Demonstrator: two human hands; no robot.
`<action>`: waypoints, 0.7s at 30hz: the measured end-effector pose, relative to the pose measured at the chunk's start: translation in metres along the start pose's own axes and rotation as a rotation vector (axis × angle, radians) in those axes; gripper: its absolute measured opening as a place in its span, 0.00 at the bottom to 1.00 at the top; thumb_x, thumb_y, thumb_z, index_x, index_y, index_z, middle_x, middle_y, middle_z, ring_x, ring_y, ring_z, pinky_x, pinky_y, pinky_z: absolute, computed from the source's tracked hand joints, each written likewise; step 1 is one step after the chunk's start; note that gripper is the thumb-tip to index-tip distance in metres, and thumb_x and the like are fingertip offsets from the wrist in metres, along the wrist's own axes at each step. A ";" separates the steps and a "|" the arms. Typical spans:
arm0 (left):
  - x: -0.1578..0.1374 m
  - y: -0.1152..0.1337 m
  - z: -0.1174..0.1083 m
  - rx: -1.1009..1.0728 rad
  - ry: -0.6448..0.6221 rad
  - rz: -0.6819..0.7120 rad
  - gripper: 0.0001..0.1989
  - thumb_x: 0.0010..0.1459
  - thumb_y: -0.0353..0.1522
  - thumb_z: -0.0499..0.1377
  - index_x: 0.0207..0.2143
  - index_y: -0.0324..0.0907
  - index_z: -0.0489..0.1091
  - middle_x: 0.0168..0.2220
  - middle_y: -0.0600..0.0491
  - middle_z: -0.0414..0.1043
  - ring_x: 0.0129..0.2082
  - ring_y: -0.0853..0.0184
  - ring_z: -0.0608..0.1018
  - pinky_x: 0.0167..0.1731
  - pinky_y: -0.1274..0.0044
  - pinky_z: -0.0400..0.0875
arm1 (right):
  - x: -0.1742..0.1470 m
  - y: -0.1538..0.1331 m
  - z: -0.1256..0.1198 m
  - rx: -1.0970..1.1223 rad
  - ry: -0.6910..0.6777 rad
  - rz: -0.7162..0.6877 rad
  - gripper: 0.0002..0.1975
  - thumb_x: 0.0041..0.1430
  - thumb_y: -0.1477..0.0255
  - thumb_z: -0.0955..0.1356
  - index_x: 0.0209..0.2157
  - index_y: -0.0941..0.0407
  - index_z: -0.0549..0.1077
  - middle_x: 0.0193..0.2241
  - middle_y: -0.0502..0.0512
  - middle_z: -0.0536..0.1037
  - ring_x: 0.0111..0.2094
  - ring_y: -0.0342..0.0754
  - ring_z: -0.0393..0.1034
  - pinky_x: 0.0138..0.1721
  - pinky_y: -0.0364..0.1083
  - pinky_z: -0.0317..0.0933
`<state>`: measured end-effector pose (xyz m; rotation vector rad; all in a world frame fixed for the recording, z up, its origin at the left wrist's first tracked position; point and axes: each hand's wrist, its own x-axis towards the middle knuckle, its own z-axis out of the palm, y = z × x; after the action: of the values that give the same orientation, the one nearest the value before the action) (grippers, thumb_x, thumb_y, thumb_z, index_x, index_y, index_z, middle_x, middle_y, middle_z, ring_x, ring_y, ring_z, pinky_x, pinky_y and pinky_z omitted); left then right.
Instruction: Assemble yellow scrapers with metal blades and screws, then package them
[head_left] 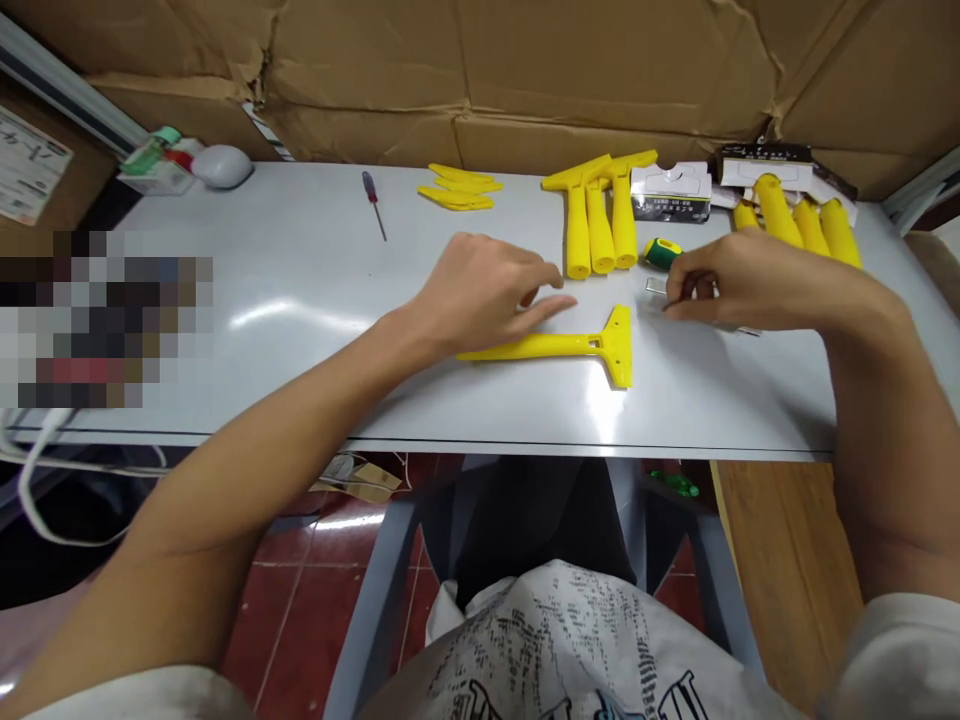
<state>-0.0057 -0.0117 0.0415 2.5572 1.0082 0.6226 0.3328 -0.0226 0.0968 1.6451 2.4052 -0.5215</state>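
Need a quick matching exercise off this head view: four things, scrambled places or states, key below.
Column 1
1. Left hand
2. Small screwdriver
3. White rounded object
4. Green-and-yellow handle

Column 2
A. Metal shaft showing, left of the flat yellow pieces
B. Close beside the right hand
C. By the nearest yellow T-shaped tool, thumb and forefinger apart
D. Toward the far left corner of the white table

Pairs: 1-C, 2-A, 3-D, 4-B
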 end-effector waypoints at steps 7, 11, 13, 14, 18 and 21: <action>0.001 0.010 0.005 -0.105 0.290 -0.094 0.15 0.79 0.43 0.65 0.39 0.48 0.85 0.37 0.51 0.87 0.36 0.60 0.84 0.47 0.66 0.80 | -0.005 -0.024 0.013 0.734 0.516 -0.173 0.30 0.64 0.41 0.85 0.32 0.49 0.77 0.27 0.53 0.81 0.27 0.51 0.75 0.32 0.55 0.69; 0.002 0.014 0.015 -0.268 0.328 0.098 0.22 0.80 0.52 0.66 0.40 0.47 0.86 0.36 0.50 0.87 0.33 0.64 0.84 0.37 0.71 0.78 | 0.011 -0.047 0.042 1.113 0.544 -0.378 0.25 0.62 0.44 0.87 0.36 0.50 0.85 0.33 0.55 0.90 0.31 0.52 0.86 0.33 0.51 0.83; 0.002 0.015 0.020 -0.313 0.331 0.175 0.21 0.79 0.52 0.67 0.40 0.47 0.86 0.36 0.51 0.87 0.32 0.64 0.84 0.36 0.71 0.79 | 0.015 -0.054 0.051 1.207 0.530 -0.413 0.21 0.63 0.50 0.88 0.37 0.51 0.88 0.34 0.55 0.92 0.35 0.52 0.89 0.38 0.50 0.88; 0.002 0.016 0.021 -0.329 0.332 0.187 0.19 0.79 0.50 0.68 0.40 0.48 0.86 0.35 0.51 0.87 0.31 0.65 0.84 0.36 0.71 0.79 | 0.015 -0.056 0.054 1.224 0.513 -0.423 0.18 0.65 0.53 0.88 0.37 0.51 0.88 0.36 0.54 0.92 0.36 0.52 0.91 0.41 0.51 0.89; 0.002 0.018 0.022 -0.390 0.329 0.118 0.14 0.74 0.45 0.70 0.37 0.47 0.84 0.33 0.53 0.87 0.30 0.65 0.83 0.33 0.72 0.76 | 0.014 -0.057 0.058 1.271 0.555 -0.475 0.11 0.69 0.60 0.86 0.38 0.51 0.90 0.38 0.54 0.93 0.39 0.54 0.93 0.44 0.53 0.92; 0.003 0.018 0.019 -0.416 0.277 0.022 0.15 0.71 0.47 0.71 0.37 0.47 0.84 0.35 0.53 0.88 0.31 0.65 0.83 0.34 0.73 0.76 | 0.015 -0.056 0.059 1.291 0.616 -0.469 0.09 0.70 0.63 0.86 0.39 0.51 0.90 0.37 0.52 0.93 0.38 0.54 0.93 0.44 0.52 0.92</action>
<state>0.0156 -0.0252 0.0344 2.1579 0.8257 1.0905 0.2729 -0.0505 0.0477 1.6588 3.1376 -2.3201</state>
